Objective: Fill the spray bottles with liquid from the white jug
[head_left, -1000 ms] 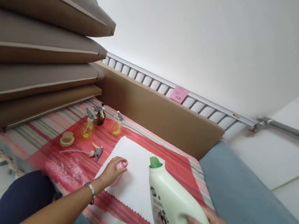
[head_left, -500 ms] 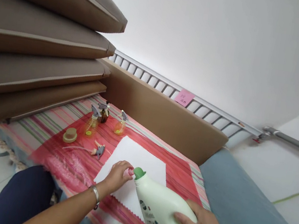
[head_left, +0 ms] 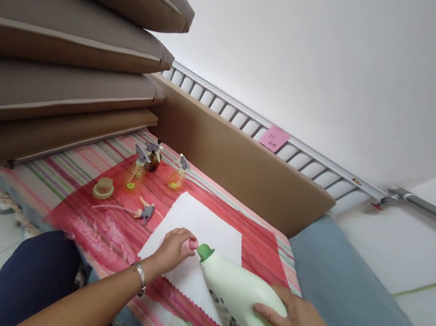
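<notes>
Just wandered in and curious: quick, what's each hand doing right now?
Left hand: closed, holding a small pink bottle by its neck.
Right hand: closed, holding a pale green bottle, tilted.

Small bottle (head_left: 192, 244) left of jug (head_left: 243, 285); sheet (head_left: 207, 222) beneath; spray bottles (head_left: 135, 176) behind, left.

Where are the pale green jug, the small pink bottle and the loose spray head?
Pale green jug (head_left: 240, 289): head view, on its upper body.
Small pink bottle (head_left: 192, 244): head view, on its neck.
Loose spray head (head_left: 145, 213): head view, on its grey part.
</notes>
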A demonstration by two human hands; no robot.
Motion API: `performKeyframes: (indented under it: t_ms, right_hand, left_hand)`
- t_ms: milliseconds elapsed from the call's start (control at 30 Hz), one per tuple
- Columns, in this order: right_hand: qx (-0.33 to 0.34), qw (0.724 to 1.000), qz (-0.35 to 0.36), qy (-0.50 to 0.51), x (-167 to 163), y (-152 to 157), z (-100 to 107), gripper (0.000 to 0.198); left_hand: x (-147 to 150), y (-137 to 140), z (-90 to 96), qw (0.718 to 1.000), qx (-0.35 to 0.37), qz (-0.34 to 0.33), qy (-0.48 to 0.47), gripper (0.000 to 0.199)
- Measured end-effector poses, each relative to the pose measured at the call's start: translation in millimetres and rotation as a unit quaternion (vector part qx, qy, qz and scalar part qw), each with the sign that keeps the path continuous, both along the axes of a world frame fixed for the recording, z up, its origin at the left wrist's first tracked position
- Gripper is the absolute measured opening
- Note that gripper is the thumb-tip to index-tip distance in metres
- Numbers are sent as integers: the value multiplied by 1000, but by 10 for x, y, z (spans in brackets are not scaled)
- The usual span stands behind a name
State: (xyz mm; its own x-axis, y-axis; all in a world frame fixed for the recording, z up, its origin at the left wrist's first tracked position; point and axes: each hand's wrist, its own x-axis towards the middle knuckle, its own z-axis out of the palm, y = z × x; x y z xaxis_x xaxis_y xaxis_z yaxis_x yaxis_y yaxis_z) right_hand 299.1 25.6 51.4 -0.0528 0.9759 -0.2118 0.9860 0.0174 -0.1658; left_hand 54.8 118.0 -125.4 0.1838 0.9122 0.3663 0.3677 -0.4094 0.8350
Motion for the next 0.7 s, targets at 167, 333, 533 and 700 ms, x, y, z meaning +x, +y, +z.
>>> performKeyframes:
  t_ms: [167, 333, 533, 700]
  right_hand:
    - [-6, 1000, -5, 4, 8, 3, 20, 40]
    - [-6, 1000, -7, -4, -8, 19, 31, 41]
    - [5, 1000, -2, -18, -66, 28, 78, 39]
    - [8, 999, 6, -35, -118, 30, 149, 37]
  left_hand:
    - [-19, 13, 0, 1000, -5, 2, 0, 22]
    - [-14, -16, 27, 1000, -6, -1, 7, 23]
    - [9, -34, 13, 1000, -7, -7, 17, 25]
    - [15, -38, 12, 1000, -8, -11, 26, 24]
